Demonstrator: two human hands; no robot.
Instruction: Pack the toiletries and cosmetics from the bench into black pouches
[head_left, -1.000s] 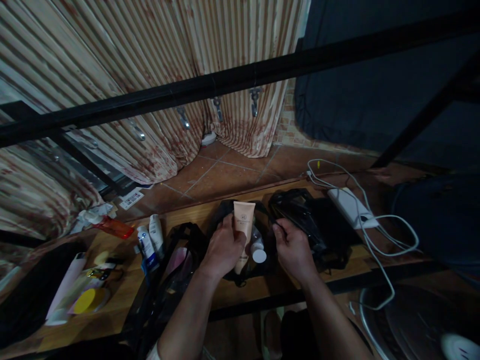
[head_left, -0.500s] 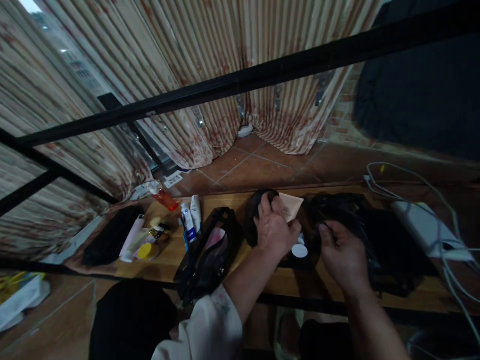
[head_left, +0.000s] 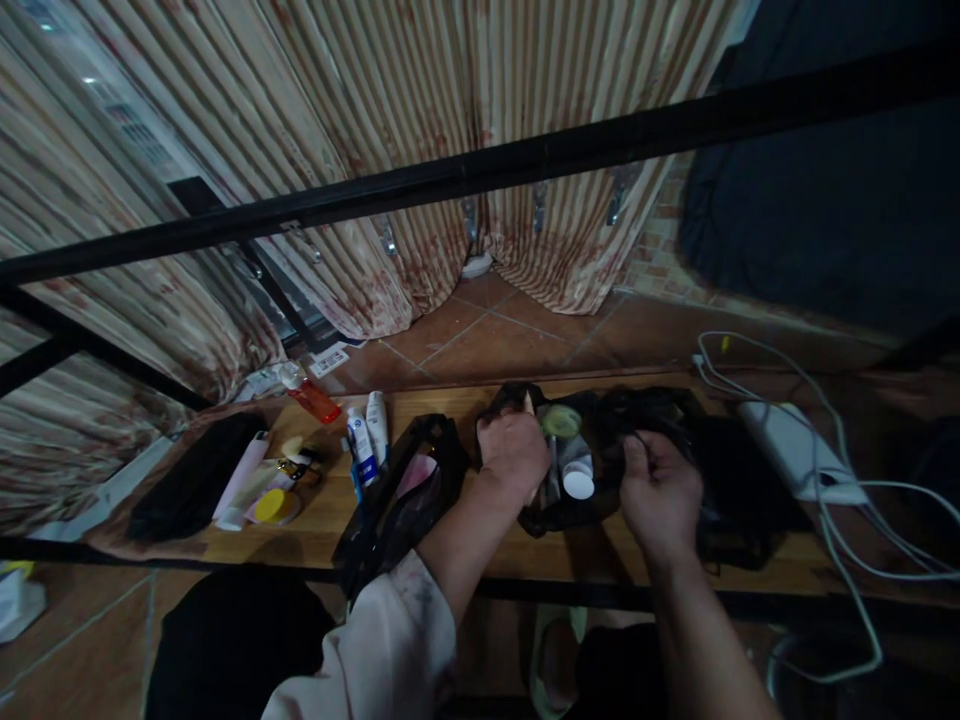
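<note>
Two things were pinched: a tan tube (head_left: 529, 403) within your left grip (head_left: 528, 440), the black bag (head_left: 546, 520) within your right grip (head_left: 636, 450).

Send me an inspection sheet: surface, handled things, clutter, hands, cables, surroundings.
Surface: wooden bench, things along it.
Handled things: open black bag holding a white-capped bottle; beige tube, mostly hidden.
Clutter: red bottle, two white tubes, yellow-lidded jar, left of the bag.
Hands: left hand at the beige tube, grip hidden; right hand pinching the bag's right edge.
Cables: white cable in loops by a white block.
Surroundings: striped curtain, tiled floor, black rail.
</note>
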